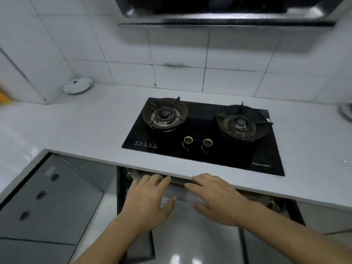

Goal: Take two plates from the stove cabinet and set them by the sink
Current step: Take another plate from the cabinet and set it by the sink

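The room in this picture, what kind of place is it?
Most likely a home kitchen. A black two-burner gas stove sits in a white countertop, a range hood hangs above it, and the wall is white tile.

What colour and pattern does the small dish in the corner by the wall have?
The dish is white with small blue markings, seen in the head view; the pattern is too blurred to identify.
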A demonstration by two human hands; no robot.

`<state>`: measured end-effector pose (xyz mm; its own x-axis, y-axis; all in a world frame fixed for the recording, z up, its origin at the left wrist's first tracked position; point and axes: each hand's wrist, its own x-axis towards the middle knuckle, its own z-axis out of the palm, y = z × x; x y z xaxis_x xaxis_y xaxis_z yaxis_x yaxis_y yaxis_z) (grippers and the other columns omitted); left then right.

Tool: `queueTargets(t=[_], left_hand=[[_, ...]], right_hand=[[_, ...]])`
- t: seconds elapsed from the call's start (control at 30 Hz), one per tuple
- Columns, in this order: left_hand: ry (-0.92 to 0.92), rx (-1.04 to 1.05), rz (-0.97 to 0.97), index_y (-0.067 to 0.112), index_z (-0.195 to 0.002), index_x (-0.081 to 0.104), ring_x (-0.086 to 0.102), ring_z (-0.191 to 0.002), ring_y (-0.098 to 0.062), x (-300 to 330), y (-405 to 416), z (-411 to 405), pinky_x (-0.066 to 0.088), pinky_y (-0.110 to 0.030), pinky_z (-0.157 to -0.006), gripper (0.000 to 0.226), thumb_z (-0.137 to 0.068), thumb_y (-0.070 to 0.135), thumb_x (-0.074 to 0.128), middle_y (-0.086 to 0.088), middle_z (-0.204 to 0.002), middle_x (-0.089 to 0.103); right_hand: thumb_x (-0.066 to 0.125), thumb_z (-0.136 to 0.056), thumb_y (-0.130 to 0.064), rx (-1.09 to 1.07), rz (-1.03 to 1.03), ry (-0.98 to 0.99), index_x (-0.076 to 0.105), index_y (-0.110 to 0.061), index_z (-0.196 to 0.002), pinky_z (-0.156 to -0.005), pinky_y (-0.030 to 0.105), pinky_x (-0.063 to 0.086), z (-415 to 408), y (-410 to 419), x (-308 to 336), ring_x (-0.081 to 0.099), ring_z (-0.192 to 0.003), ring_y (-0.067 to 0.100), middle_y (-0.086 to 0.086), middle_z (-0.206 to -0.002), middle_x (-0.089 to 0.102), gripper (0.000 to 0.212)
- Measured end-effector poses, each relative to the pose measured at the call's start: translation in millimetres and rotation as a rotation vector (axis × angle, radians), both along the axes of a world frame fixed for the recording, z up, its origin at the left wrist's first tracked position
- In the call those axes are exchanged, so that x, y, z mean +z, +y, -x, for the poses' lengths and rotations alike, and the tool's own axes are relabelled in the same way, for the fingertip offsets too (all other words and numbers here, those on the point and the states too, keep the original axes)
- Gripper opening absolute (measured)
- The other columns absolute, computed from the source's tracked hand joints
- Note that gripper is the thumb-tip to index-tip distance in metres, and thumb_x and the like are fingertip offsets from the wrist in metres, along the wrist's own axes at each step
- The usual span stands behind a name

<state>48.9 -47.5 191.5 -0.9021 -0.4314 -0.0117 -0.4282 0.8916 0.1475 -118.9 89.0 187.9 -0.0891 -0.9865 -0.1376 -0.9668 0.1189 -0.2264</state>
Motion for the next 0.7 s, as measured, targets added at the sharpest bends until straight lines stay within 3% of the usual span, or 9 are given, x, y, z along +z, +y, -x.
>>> queueTargets(t=[0.2, 0.33, 0.5, 0.7], left_hand=[[-0.074, -0.173, -0.041, 0.019, -0.123, 0.060, 0.062, -0.099, -0.027, -52.8, 1.9, 33.9, 0.051, -0.043, -0.082, 0.057, -0.078, 0.054, 0.052, -0.003, -0.112, 0.068], [-0.087, -0.272, -0.042, 0.019, -0.112, 0.066, 0.065, -0.094, -0.026, -88.2, 17.0, 50.2, 0.052, -0.042, -0.081, 0.050, -0.076, 0.052, 0.053, -0.004, -0.104, 0.071], [-0.107, -0.273, -0.026, 0.020, -0.107, 0.069, 0.066, -0.099, -0.028, -136.5, 28.7, 64.0, 0.054, -0.043, -0.082, 0.052, -0.076, 0.054, 0.045, -0.006, -0.107, 0.072], [-0.182, -0.243, -0.026, 0.016, -0.113, 0.066, 0.065, -0.101, -0.033, -207.1, 32.4, 82.3, 0.053, -0.046, -0.083, 0.054, -0.074, 0.052, 0.056, -0.012, -0.113, 0.070]], right_hand=[[0.045, -0.090, -0.044, -0.166, -0.053, -0.001, 0.038, -0.024, -0.140, -0.103, 0.035, 0.036, 10.3, 27.2, -47.2, 0.043, -0.123, 0.022, 0.002, -0.134, 0.049, 0.054], [0.049, -0.087, -0.041, -0.256, -0.051, -0.040, 0.042, -0.025, -0.136, -0.098, 0.037, 0.042, 11.5, 45.1, -74.3, 0.047, -0.121, 0.023, 0.004, -0.130, 0.054, 0.052], [0.051, -0.085, -0.041, -0.300, -0.030, -0.049, 0.049, -0.022, -0.132, -0.096, 0.037, 0.044, 17.9, 62.6, -118.4, 0.052, -0.121, 0.026, 0.008, -0.133, 0.056, 0.050], [0.051, -0.089, -0.037, -0.344, -0.043, -0.098, 0.042, -0.022, -0.139, -0.104, 0.036, 0.036, 42.6, 71.3, -194.3, 0.042, -0.130, 0.025, 0.006, -0.144, 0.047, 0.053]])
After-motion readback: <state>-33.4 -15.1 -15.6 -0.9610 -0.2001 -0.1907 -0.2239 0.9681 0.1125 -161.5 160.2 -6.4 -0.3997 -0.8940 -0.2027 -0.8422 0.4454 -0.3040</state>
